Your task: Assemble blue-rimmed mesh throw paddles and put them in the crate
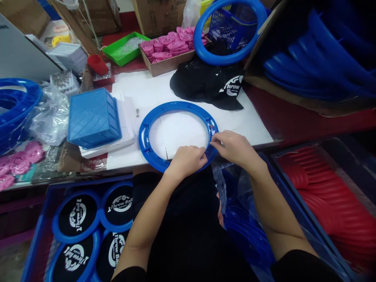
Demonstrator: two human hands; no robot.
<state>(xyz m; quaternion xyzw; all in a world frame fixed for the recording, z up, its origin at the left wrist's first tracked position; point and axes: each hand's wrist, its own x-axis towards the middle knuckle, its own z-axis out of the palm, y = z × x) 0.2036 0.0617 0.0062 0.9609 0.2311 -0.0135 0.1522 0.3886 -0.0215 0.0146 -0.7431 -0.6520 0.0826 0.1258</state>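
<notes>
A blue plastic ring (144, 136) lies on white paper, its ribbed side up, with its near edge by the table's front. My left hand (189, 160) is closed on the ring's near right part. Beside it, my right hand (232, 147) has its thumb and fingertips pinched together at the ring's right side; anything between them is too small to make out. Small metallic bits (211, 127) show in the ring's channel just above my right fingertips. Black printed fabric pieces (195, 83) lie behind the ring, and another blue ring (202, 53) rests at their back edge.
To the left are a blue box (94, 117) and two small metal pieces (137, 112). Pink parts (176, 42) fill a carton behind. A green tray (125, 49) stands beside it. Finished-looking discs (76, 213) lie in a crate lower left; red parts (329, 203) lie lower right.
</notes>
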